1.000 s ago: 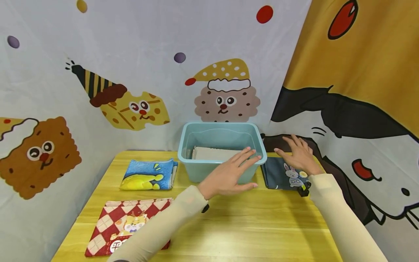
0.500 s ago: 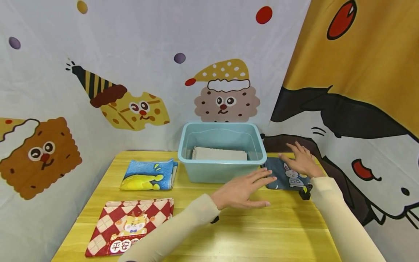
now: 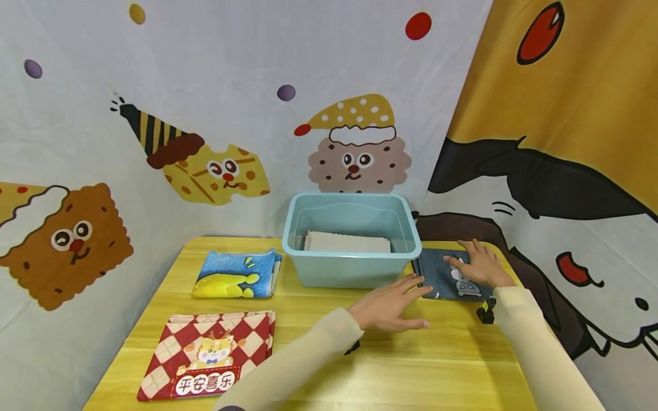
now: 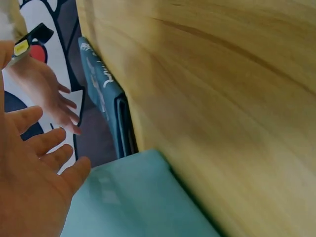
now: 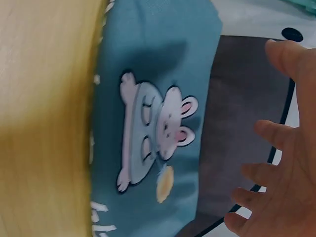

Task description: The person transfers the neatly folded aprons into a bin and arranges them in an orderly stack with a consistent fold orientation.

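Note:
A folded dark blue cloth [image 3: 434, 271] with a rabbit print lies at the table's right rear, beside the light blue plastic bin [image 3: 354, 268]. Over its right part hovers my right hand [image 3: 483, 267], fingers spread and holding nothing. In the right wrist view this hand [image 5: 286, 182] shows apart from the cloth [image 5: 148, 44]. My left hand [image 3: 390, 305] is in front of the bin's right corner, fingers extended toward the cloth's left edge. The left wrist view shows its palm [image 4: 34, 182] bare, near the bin [image 4: 133, 197]. A folded off-white cloth [image 3: 346, 242] lies inside the bin.
At the left rear of the wooden table [image 3: 390, 377] lies a folded blue and yellow cloth [image 3: 236, 275]. A red and cream checked folded cloth [image 3: 208, 354] is nearer the front left. Printed curtains [image 3: 216, 74] hang behind the table and along its sides.
My left hand has moved from the bin's front rim, down and right toward the dark blue cloth. My right hand has come lower and slightly right over that cloth.

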`<state>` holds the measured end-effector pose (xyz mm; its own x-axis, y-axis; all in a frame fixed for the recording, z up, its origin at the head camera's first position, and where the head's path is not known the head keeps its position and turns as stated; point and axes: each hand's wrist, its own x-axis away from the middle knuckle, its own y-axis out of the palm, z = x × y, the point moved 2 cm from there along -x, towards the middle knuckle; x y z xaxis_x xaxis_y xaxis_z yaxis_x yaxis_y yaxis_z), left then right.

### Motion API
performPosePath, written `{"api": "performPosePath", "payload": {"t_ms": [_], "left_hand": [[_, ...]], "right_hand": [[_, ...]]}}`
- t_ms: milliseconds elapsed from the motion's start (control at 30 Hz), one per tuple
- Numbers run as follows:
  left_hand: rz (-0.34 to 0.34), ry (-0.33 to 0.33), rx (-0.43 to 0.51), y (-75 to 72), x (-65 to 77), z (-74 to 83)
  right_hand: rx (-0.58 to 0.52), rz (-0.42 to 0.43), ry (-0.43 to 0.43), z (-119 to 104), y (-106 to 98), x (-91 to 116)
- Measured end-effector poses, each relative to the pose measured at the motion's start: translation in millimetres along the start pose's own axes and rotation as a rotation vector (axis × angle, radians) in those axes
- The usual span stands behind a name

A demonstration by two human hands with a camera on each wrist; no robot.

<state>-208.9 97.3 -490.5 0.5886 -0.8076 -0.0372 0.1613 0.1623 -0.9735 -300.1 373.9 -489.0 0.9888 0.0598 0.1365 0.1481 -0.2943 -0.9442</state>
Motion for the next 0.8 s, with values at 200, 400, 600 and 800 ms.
{"api": "performPosePath", "payload": {"t_ms": [200,400,600,800], "left_hand": [[-0.050,-0.060,0.017,15.3,-16.2,-1.4],[-0.092,-0.110,0.007,29.2,-30.0,-1.1],[-0.132,-0.143,0.006,33.1,-36.3,1.0],[-0.171,-0.160,0.002,37.9,-41.0,0.9]], "right_hand": [[0.022,-0.027,0.011,15.6,13.5,-0.2],[0.043,-0.054,0.014,25.1,21.9,1.0],[0.028,-0.088,0.030,27.3,28.2,2.1],[0.043,-0.103,0.017,33.3,33.1,0.9]]}}
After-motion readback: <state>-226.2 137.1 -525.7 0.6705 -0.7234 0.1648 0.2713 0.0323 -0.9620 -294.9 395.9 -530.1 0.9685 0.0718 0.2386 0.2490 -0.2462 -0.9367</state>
